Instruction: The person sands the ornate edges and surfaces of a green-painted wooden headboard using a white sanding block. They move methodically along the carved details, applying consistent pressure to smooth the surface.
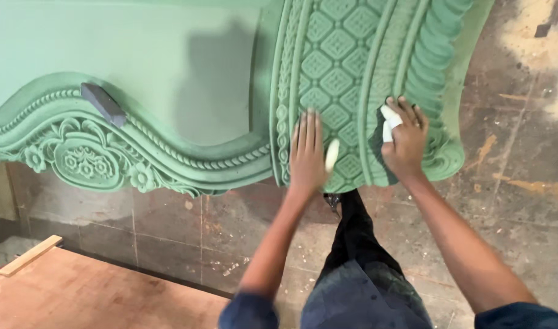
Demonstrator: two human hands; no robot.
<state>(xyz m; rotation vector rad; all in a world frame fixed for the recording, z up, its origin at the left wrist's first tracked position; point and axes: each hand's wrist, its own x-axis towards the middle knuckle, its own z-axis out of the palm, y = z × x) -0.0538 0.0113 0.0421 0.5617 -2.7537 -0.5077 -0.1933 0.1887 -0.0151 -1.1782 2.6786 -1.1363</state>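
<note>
A green carved wooden panel (169,79) with floral scrolls, rope borders and a diamond lattice lies flat in front of me. My left hand (306,155) rests palm down, fingers together, on the lattice near the panel's lower edge. A small pale piece (332,154) sticks out beside its thumb; whether the hand holds it is unclear. My right hand (406,140) presses a folded white piece of sandpaper or cloth (388,122) against the ribbed moulding at the panel's right corner.
A dark grey block (102,103) lies on the carved arch at left. Below the panel is a dusty tiled floor (510,152), with a brown plywood sheet (96,292) and a wooden strip (29,256) at lower left. My legs (358,262) stand under the panel's edge.
</note>
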